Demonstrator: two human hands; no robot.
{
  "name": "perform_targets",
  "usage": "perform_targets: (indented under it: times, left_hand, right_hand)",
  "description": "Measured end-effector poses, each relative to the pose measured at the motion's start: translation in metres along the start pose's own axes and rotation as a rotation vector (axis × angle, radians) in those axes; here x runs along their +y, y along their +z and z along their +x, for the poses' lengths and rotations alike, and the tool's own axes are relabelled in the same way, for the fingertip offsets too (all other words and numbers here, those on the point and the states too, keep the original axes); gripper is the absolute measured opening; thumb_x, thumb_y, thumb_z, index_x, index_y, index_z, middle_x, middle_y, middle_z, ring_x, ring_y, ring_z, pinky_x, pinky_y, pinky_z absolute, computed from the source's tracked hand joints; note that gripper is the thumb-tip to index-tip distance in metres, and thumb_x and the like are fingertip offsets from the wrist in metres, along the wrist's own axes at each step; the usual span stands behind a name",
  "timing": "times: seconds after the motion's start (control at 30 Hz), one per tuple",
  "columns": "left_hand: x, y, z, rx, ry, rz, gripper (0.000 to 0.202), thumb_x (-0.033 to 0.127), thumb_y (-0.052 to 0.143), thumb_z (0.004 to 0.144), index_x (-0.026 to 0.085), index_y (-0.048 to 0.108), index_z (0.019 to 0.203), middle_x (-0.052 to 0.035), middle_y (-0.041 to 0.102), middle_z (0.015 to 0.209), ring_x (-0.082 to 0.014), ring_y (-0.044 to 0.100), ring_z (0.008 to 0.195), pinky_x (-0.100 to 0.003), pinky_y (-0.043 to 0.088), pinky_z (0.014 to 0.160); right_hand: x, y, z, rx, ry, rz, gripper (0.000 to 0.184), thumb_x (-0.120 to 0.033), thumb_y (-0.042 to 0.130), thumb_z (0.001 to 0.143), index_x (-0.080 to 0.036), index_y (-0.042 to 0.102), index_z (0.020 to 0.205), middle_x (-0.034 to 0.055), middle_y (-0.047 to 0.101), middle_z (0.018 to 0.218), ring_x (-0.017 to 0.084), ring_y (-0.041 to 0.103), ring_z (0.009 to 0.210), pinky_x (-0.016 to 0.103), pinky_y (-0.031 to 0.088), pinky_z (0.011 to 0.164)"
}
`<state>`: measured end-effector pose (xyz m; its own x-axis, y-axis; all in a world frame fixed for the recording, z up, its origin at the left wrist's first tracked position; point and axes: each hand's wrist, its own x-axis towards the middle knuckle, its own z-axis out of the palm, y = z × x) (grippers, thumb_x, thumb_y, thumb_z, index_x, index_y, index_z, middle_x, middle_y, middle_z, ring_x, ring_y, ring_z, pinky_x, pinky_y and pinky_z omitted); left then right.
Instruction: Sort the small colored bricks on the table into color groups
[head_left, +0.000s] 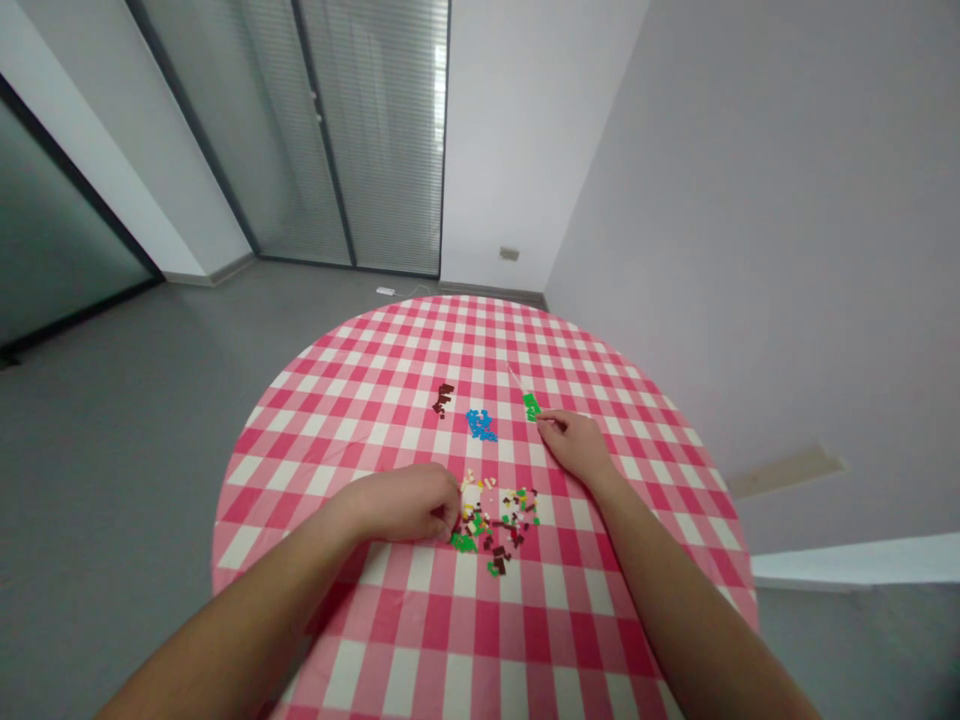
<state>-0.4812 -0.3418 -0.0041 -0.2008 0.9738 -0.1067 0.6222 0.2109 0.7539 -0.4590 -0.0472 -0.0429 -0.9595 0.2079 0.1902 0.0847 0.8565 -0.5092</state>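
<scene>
A mixed pile of small toy building pieces (pixel 501 530), in green, dark brown, yellow, white and pink, lies on the checked tablecloth. My left hand (pixel 416 503) rests at the left side of this pile, fingers curled down beside some green pieces (pixel 463 543); anything in its fingertips is hidden. Farther off, my right hand (pixel 577 445) has thumb and forefinger pressed together at the near edge of a small group of green pieces (pixel 531 404). Whatever it may pinch is too small to tell.
Blue pieces (pixel 480 424) form a separate cluster in the middle of the round table (pixel 390 620), with dark brown pieces (pixel 443 399) to their left. Beyond the table are a glass partition (pixel 367 140) and a white wall (pixel 525 130). A white object (pixel 385 291) lies on the floor.
</scene>
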Motion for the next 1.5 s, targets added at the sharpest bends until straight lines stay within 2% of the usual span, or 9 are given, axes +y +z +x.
perform_targets:
  times: [0.13,0.27,0.43,0.53,0.73,1.0,1.5]
  left_hand:
    - [-0.002,-0.007,0.0,0.075,-0.087,-0.084,0.014,0.011,0.053,0.083,0.018,0.064,0.076,-0.0024,0.066,0.079,-0.0161,0.058,0.072,-0.028,0.043,0.068]
    - [-0.008,-0.012,0.001,0.241,-0.143,-0.23,0.016,0.024,0.049,0.092,0.019,0.059,0.08,-0.0017,0.064,0.081,-0.015,0.056,0.071,-0.027,0.043,0.065]
    - [-0.021,-0.011,0.007,0.511,-0.172,-0.359,0.015,0.029,0.057,0.088,0.018,0.06,0.078,-0.0012,0.063,0.077,-0.0137,0.055,0.067,-0.027,0.044,0.063]
    - [-0.025,-0.01,0.011,0.587,-0.169,-0.428,0.011,0.027,0.06,0.085,0.017,0.063,0.081,-0.0015,0.064,0.077,-0.0131,0.056,0.065,-0.027,0.044,0.062]
    - [-0.027,-0.006,0.017,0.706,-0.145,-0.564,0.012,0.024,0.069,0.077,0.017,0.062,0.083,-0.0028,0.068,0.083,-0.0147,0.062,0.073,-0.029,0.048,0.068]
    - [-0.021,-0.002,0.022,0.699,-0.182,-0.54,0.014,0.024,0.07,0.072,0.015,0.06,0.077,-0.0005,0.063,0.068,-0.0111,0.055,0.06,-0.024,0.041,0.056]
    - [-0.019,-0.001,0.022,0.706,-0.174,-0.573,0.015,0.022,0.07,0.07,0.015,0.059,0.076,-0.001,0.065,0.071,-0.0102,0.056,0.059,-0.023,0.042,0.054]
  right_hand:
    - [-0.002,-0.001,-0.002,0.042,0.004,0.032,0.03,-0.033,0.053,0.086,-0.02,0.078,0.097,0.0072,0.076,0.081,0.021,0.067,0.068,0.029,0.048,0.062]
    - [-0.01,0.0,-0.008,0.095,-0.036,0.107,0.034,-0.036,0.053,0.086,-0.016,0.078,0.098,0.0068,0.073,0.07,0.018,0.061,0.057,0.028,0.043,0.054]
    - [-0.029,0.003,-0.018,0.115,-0.17,0.178,0.03,-0.034,0.055,0.085,-0.017,0.077,0.096,0.006,0.071,0.07,0.016,0.059,0.056,0.028,0.043,0.055]
    - [-0.047,0.004,-0.027,0.1,-0.237,0.223,0.027,-0.033,0.056,0.087,-0.019,0.077,0.094,0.0056,0.071,0.071,0.016,0.06,0.059,0.027,0.044,0.057]
    - [-0.076,0.007,-0.042,0.031,-0.389,0.26,0.02,-0.029,0.059,0.088,-0.021,0.076,0.092,0.0043,0.07,0.07,0.016,0.06,0.061,0.027,0.045,0.061]
    - [-0.082,0.02,-0.048,-0.012,-0.398,0.309,0.013,-0.027,0.066,0.085,-0.021,0.076,0.09,0.003,0.071,0.07,0.015,0.06,0.058,0.024,0.043,0.057]
    - [-0.085,0.021,-0.049,0.003,-0.383,0.29,0.013,-0.025,0.064,0.084,-0.022,0.076,0.089,0.0009,0.066,0.062,0.014,0.058,0.054,0.024,0.04,0.054]
